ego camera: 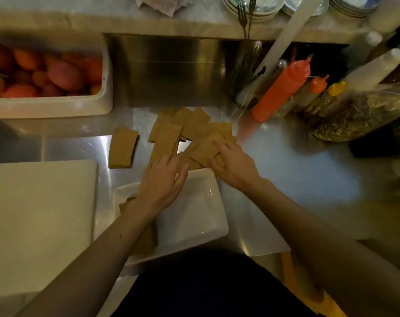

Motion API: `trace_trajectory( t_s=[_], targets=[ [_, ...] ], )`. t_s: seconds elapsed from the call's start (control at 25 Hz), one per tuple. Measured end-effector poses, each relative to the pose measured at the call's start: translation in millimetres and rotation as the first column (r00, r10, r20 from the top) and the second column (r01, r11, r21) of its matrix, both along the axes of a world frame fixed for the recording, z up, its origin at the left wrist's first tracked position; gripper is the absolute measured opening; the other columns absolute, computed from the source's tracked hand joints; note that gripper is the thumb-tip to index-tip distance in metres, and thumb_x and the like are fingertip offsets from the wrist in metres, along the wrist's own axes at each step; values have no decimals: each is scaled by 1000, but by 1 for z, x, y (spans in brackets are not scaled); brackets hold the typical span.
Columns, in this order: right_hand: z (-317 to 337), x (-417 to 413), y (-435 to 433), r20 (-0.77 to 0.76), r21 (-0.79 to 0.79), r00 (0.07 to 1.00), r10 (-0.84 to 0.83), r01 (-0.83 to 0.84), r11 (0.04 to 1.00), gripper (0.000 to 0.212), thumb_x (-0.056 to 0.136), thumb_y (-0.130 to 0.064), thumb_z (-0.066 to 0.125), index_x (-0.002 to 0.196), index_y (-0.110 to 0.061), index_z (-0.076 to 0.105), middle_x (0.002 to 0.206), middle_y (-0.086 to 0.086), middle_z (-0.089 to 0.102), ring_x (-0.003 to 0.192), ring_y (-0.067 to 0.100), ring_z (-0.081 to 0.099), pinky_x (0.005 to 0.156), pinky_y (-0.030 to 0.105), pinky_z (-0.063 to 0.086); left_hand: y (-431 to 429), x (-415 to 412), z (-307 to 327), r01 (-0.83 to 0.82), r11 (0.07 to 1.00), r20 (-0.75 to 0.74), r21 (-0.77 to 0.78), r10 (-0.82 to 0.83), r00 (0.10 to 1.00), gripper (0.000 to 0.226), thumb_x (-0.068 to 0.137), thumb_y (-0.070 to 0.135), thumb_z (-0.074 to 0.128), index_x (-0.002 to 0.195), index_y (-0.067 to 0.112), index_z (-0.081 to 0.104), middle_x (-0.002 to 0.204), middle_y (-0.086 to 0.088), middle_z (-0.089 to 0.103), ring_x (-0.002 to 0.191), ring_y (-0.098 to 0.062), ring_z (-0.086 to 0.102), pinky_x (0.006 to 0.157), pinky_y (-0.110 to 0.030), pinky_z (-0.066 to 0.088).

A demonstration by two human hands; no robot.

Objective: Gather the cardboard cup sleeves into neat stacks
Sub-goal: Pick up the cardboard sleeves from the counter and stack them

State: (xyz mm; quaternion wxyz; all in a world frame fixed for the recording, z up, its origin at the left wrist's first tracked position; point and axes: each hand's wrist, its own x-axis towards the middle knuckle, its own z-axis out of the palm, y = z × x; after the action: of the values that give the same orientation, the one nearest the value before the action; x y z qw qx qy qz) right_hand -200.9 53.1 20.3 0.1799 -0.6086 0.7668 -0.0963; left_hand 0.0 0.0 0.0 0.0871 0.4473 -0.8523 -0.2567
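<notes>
Several flat brown cardboard cup sleeves (189,126) lie scattered and overlapping on the steel counter. One small stack of sleeves (122,148) rests apart to their left. A white rectangular tray (194,213) stands at the near edge, with a few sleeves (146,239) in its left side, partly hidden by my left forearm. My left hand (162,179) lies flat, fingers spread, on the near end of the pile above the tray's far rim. My right hand (232,163) presses its fingers onto sleeves (203,152) at the pile's right; whether it grips them is unclear.
A white bin of red and orange fruit (45,74) sits at far left. A white cutting board (38,220) lies at near left. Orange squeeze bottles (281,90) and a bag of dried goods (359,113) crowd the right. Plates and forks (251,8) sit on the back shelf.
</notes>
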Motion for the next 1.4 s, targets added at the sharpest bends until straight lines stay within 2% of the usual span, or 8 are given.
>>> trace_trajectory(
  t_s=[0.4, 0.6, 0.72, 0.84, 0.92, 1.0, 1.28, 1.4],
  targets=[
    [-51, -18, -69, -177, 334, 935, -306, 350, 875, 82, 77, -65, 62, 136, -13, 38, 136, 14, 42, 119, 34, 49, 95, 45, 47, -41, -1, -24, -90, 905, -106, 415, 146, 984, 37, 96, 36, 48, 128, 22, 57, 114, -5, 67, 100, -21, 62, 84, -40, 51],
    [-63, -17, -75, -280, 300, 924, -259, 341, 891, 87, 71, -64, 69, 136, -14, 38, 141, 15, 35, 125, 35, 40, 93, 45, 47, -51, -18, -17, -133, 751, -135, 647, 284, 949, 35, 98, 31, 50, 128, 17, 58, 112, -1, 59, 98, -13, 55, 67, -15, 41],
    [-69, -25, -75, -281, 215, 926, -253, 318, 923, 85, 70, -59, 72, 132, -11, 42, 135, 15, 40, 122, 33, 42, 97, 44, 46, -57, -25, -17, -171, 678, -145, 715, 383, 913, 30, 97, 30, 51, 124, 20, 61, 108, 0, 63, 99, -16, 60, 72, -18, 45],
    [-64, -37, -76, -32, 154, 937, -347, 347, 925, 60, 79, -40, 73, 124, -12, 45, 116, 6, 52, 107, 24, 51, 86, 36, 50, -62, -28, -21, -183, 543, -108, 820, 460, 881, 26, 97, 34, 50, 119, 25, 61, 113, -4, 67, 100, -17, 64, 79, -27, 49],
    [-51, -42, -77, 293, 163, 849, -440, 409, 898, 33, 87, -23, 66, 114, -14, 50, 95, -2, 52, 93, 17, 53, 72, 24, 48, -65, -27, -22, -194, 488, -85, 851, 493, 866, 25, 99, 38, 46, 117, 27, 60, 117, -3, 66, 100, -16, 64, 81, -29, 48],
    [-31, -45, -79, 463, 154, 761, -454, 435, 887, 19, 91, -16, 62, 109, -14, 57, 93, -2, 55, 89, 15, 56, 71, 21, 48, -68, -27, -17, -200, 423, -79, 884, 558, 826, 33, 100, 41, 42, 121, 23, 60, 120, -4, 65, 101, -16, 64, 82, -30, 48],
    [19, -18, -88, 626, 202, 738, -252, 158, 967, 12, 89, -20, 65, 101, -19, 62, 94, -1, 67, 87, 11, 66, 70, 24, 56, -83, -18, -14, 90, 3, -68, 996, 678, 732, 83, 79, 81, 39, 134, 19, 54, 129, -14, 64, 116, -32, 61, 101, -50, 46],
    [21, 5, -98, 621, 209, 761, -189, 71, 975, 8, 89, -21, 66, 95, -21, 60, 91, -2, 66, 85, 10, 64, 65, 21, 52, -80, -18, -8, 261, -34, -165, 965, 694, 700, 73, 87, 71, 39, 135, 18, 56, 127, -15, 65, 113, -34, 62, 98, -49, 49]
  ],
)
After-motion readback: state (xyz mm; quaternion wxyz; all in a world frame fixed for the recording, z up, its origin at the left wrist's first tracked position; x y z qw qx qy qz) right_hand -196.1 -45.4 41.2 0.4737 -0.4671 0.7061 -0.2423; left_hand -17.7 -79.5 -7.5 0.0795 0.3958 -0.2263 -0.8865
